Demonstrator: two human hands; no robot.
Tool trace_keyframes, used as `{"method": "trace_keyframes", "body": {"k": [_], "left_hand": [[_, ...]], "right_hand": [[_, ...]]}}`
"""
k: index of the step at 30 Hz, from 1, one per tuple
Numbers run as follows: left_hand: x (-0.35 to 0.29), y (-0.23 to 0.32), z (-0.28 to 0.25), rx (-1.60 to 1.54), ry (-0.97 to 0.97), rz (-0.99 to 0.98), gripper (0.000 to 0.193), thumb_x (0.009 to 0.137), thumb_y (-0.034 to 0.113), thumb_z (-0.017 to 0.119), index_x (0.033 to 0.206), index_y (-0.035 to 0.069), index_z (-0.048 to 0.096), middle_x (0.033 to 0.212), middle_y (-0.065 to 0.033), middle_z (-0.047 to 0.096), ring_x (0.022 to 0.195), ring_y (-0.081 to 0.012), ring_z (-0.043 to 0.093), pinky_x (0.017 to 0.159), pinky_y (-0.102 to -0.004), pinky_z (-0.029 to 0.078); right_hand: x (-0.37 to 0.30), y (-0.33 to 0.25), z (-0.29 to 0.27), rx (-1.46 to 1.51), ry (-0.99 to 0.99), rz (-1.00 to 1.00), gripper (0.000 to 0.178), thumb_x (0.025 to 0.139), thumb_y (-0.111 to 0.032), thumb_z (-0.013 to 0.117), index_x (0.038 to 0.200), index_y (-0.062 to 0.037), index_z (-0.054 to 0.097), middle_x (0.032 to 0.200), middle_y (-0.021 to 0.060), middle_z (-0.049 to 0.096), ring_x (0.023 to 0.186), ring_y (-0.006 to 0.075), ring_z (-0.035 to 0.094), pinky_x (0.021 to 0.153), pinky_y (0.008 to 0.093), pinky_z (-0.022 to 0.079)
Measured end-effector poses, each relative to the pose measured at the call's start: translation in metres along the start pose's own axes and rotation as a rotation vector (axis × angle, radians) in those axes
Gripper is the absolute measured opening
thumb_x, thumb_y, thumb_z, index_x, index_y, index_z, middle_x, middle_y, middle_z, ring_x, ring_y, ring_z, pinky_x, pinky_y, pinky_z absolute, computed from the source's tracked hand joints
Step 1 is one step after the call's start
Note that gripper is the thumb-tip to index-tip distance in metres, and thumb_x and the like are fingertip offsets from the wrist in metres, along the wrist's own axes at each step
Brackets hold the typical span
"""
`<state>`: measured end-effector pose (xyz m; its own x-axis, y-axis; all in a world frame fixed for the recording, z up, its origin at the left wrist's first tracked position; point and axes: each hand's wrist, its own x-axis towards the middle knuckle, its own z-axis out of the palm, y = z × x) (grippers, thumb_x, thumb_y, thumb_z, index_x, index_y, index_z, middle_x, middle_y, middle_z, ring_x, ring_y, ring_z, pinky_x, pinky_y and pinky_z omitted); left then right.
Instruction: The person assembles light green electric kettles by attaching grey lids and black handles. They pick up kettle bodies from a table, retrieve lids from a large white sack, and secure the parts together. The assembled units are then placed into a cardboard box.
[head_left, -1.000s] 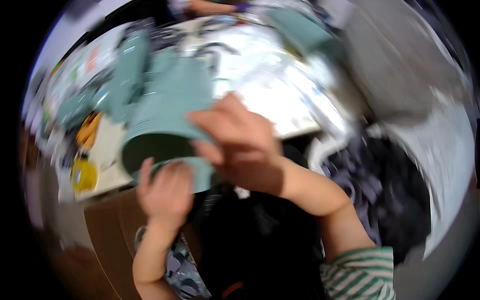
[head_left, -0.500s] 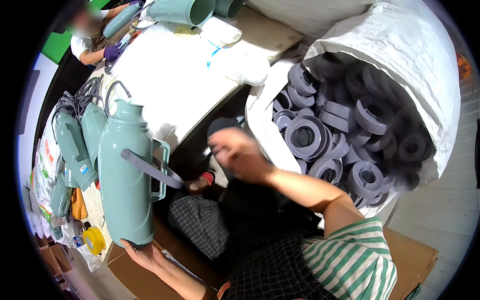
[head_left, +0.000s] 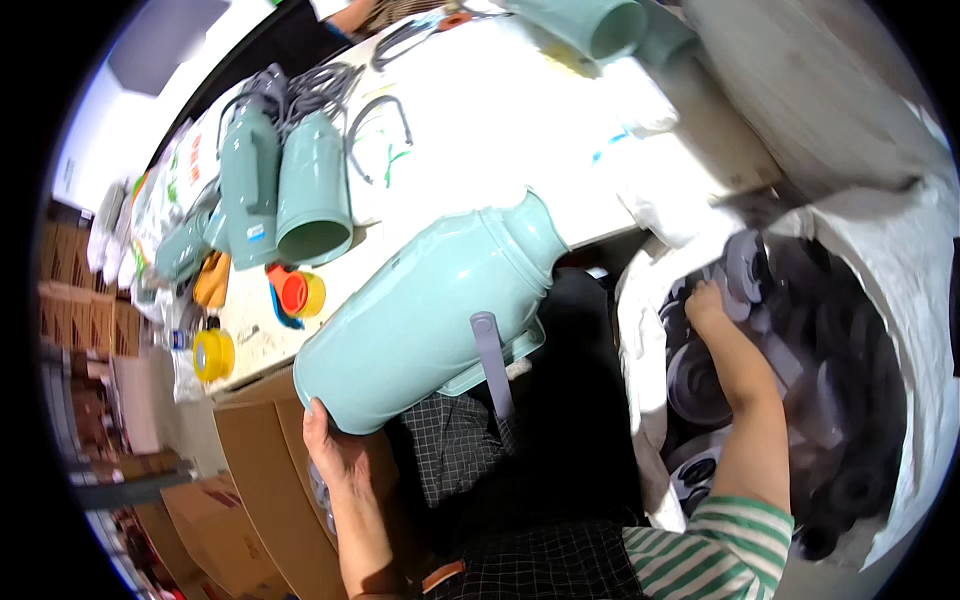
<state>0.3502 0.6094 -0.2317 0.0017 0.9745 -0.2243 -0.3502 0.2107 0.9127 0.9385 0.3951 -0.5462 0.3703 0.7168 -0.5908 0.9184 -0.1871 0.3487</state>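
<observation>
A light green thermos flask casing (head_left: 430, 310) lies tilted across my lap, its spouted mouth toward the upper right. A grey swing handle (head_left: 491, 362) hangs from its side, beside the fixed green handle. My left hand (head_left: 335, 455) is closed on the casing's base, thumb along the rim. Inside the white woven sack at the right, my right hand (head_left: 706, 305) has its fingers curled at a grey plastic ring (head_left: 743, 268); the fingertips are partly hidden. Many similar grey rings fill the sack (head_left: 648, 400).
More green casings (head_left: 314, 190) and grey cords (head_left: 325, 92) lie on the white table (head_left: 470, 130). Yellow tape rolls (head_left: 214, 355) sit at its near left edge. An open cardboard box (head_left: 270, 480) stands below. A co-worker's arm (head_left: 355, 15) shows at the top.
My right hand has moved right into the sack among the grey rings. The casing has tipped from upright to slanting right, still in my left hand. The view has turned.
</observation>
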Motion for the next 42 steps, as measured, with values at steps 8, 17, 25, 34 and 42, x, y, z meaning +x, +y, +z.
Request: {"method": "trace_keyframes", "body": {"k": [8, 17, 25, 34, 42], "left_hand": [[0.022, -0.017, -0.004, -0.034, -0.133, -0.063, 0.043, 0.103, 0.027, 0.061, 0.136, -0.001, 0.055, 0.135, -0.0123, 0.063, 0.124, -0.0248, 0.059, 0.106, -0.0436, 0.048], [0.021, -0.008, -0.032, 0.052, -0.245, -0.157, 0.038, 0.102, 0.026, 0.062, 0.13, 0.0, 0.06, 0.127, -0.0113, 0.067, 0.113, -0.0238, 0.066, 0.1, -0.042, 0.052], [0.01, 0.01, -0.031, 0.313, -0.246, 0.278, 0.038, 0.1, 0.03, 0.063, 0.125, 0.001, 0.061, 0.126, -0.0133, 0.066, 0.11, -0.0253, 0.066, 0.098, -0.0431, 0.054], [0.03, 0.038, 0.115, 0.126, -0.832, 0.741, 0.046, 0.101, 0.04, 0.052, 0.072, 0.009, 0.036, 0.075, -0.0039, 0.043, 0.072, -0.0185, 0.037, 0.067, -0.0335, 0.031], [0.063, 0.016, 0.142, -0.036, -0.979, 0.339, 0.024, 0.09, 0.014, 0.064, 0.075, 0.008, 0.047, 0.074, -0.0025, 0.052, 0.07, -0.0119, 0.043, 0.066, -0.0277, 0.038]], "right_hand": [[-0.198, -0.002, -0.182, 1.498, 0.813, 0.239, 0.056, 0.087, -0.033, 0.074, 0.131, -0.0078, 0.051, 0.13, 0.017, 0.058, 0.112, 0.0359, 0.062, 0.088, 0.0443, 0.054], [-0.216, -0.105, -0.288, 2.013, 1.056, -0.545, 0.048, 0.108, -0.033, 0.045, 0.144, -0.0022, 0.05, 0.146, 0.0224, 0.05, 0.128, 0.0313, 0.056, 0.104, 0.046, 0.047], [-0.254, -0.156, -0.243, 2.164, 0.923, -0.142, 0.057, 0.107, -0.038, 0.046, 0.147, 0.0011, 0.039, 0.137, 0.0129, 0.053, 0.126, 0.0236, 0.05, 0.112, 0.0346, 0.035], [-0.261, -0.068, -0.157, 0.611, 0.988, 0.467, 0.032, 0.081, -0.011, 0.075, 0.109, -0.0033, 0.063, 0.106, 0.0147, 0.064, 0.101, 0.0338, 0.061, 0.085, 0.0457, 0.05], [-0.238, -0.013, -0.182, 0.764, 0.868, 0.657, 0.03, 0.091, -0.026, 0.072, 0.111, -0.0045, 0.063, 0.099, 0.0132, 0.071, 0.1, 0.0383, 0.067, 0.084, 0.0436, 0.053]]}}
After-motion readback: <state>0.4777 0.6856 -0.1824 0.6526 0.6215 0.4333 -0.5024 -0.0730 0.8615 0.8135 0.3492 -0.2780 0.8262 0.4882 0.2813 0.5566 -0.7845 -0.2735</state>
